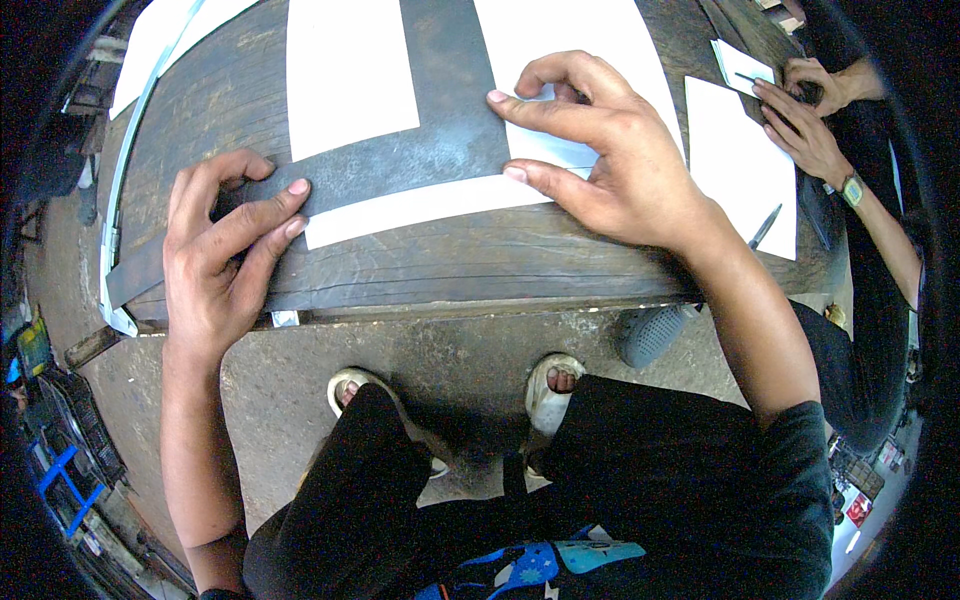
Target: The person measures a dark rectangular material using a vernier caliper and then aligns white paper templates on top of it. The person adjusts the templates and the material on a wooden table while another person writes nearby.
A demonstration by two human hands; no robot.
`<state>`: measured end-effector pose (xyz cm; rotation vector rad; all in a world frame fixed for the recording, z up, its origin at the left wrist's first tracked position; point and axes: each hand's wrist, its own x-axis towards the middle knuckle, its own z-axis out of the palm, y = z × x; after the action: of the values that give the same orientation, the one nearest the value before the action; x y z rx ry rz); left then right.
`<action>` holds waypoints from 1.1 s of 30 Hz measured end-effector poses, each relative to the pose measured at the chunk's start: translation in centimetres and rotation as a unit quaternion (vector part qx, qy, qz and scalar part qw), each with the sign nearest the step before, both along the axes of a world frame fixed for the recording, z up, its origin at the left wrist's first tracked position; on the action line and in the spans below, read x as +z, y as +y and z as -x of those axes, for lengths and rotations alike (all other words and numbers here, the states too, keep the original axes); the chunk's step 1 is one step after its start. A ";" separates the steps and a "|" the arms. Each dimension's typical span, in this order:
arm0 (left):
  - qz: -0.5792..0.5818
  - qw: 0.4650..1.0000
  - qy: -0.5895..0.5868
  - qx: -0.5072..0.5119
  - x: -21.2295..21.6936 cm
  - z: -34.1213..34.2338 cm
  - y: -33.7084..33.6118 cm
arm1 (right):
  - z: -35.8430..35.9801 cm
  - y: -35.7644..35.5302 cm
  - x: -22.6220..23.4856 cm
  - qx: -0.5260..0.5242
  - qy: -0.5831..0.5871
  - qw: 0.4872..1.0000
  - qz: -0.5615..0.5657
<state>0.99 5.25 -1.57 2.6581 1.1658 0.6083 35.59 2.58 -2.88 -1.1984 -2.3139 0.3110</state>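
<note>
We find the steel square (400,165) already laid on white paper (560,60), left hand (225,260) and right hand (610,150) spread flat pinning both, gripping nothing; no marking visible yet.

A: What sort of place is shown?
B: A rough workshop: a worn, dark wooden bench (450,265) stands on a stained concrete floor (300,400).
A: What else marks it as one?
B: A large steel square (400,170) lies over white paper sheets (345,65), tools and crates (60,440) crowd the floor at left, and a second person's hands (810,110) work paper alongside
</note>
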 end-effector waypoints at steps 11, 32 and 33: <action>0.062 0.998 0.005 -0.028 1.4 0.2 0.8 | 0.4 -0.3 0.3 -0.019 0.003 1.000 0.024; -0.030 0.998 0.018 -0.055 -0.2 0.8 0.7 | 0.4 -0.3 0.5 -0.023 -0.026 0.999 0.020; -0.030 0.998 0.020 -0.054 -0.2 0.9 0.7 | 0.4 -0.3 0.5 -0.022 -0.023 0.999 0.022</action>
<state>0.12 5.93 -1.79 2.7740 1.0197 0.5834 35.20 2.26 -2.36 -1.2876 -2.3282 0.3228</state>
